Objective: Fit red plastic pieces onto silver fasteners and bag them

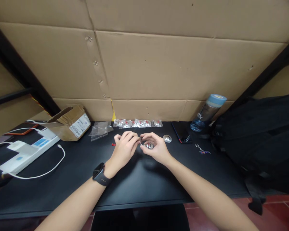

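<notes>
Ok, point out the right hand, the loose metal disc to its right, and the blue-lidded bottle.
Right hand (159,146): head view, back of the hand.
Loose metal disc (167,139): head view, upper face.
Blue-lidded bottle (204,115): head view, middle of the body.

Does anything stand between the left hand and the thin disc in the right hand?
Nothing visible does: the left hand is right at the thin disc, which the right hand pinches.

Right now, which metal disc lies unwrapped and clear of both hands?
The disc just right of the right hand; the back-row discs are plastic-wrapped, another shows between its fingers.
</notes>
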Available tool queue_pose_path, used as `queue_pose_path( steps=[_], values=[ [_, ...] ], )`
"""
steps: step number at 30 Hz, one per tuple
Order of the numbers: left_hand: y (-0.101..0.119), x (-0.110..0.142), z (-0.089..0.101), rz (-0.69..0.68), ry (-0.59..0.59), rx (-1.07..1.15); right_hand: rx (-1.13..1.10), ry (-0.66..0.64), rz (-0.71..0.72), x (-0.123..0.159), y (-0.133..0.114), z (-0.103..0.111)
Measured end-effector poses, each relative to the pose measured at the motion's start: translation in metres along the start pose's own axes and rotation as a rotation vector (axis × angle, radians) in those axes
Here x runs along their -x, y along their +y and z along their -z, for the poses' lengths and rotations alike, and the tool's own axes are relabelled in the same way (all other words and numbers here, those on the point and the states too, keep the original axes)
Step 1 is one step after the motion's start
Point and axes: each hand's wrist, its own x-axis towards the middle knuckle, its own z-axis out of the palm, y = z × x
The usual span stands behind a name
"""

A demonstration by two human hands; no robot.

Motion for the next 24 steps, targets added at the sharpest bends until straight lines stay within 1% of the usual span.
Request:
queue_pose_path(
  steps=[5,9,13,15,17,18,20,22,24],
  values=[
    [-0.001,0.001,-0.008,0.069,-0.034,0.092,0.031,-0.004,0.026,0.001,-0.002,0.0],
    [-0.002,0.001,-0.012,0.09,-0.048,0.12,0.053,-0.007,0.034,0.001,-0.001,-0.001],
    [-0.003,0.001,-0.01,0.072,-0.005,0.092,0.01,0.01,-0.015,0.001,0.003,-0.001],
    [-0.003,0.001,-0.009,0.058,0.016,0.069,-0.001,-0.013,-0.045,-0.001,0.003,0.001],
    [-0.003,0.001,-0.007,0.053,0.023,0.054,0.048,-0.062,-0.032,-0.002,0.001,0.005],
    [-0.003,0.001,-0.006,0.054,0.024,0.053,0.106,-0.086,0.007,-0.003,-0.001,0.007],
    [-0.004,0.001,-0.006,0.053,0.021,0.058,0.264,-0.121,0.143,-0.005,-0.004,0.013],
    [-0.004,0.001,-0.006,0.053,0.008,0.071,0.414,-0.133,0.293,-0.007,-0.006,0.018],
    [-0.004,0.001,-0.007,0.062,-0.018,0.093,0.519,-0.138,0.388,-0.008,-0.005,0.021]
  ],
)
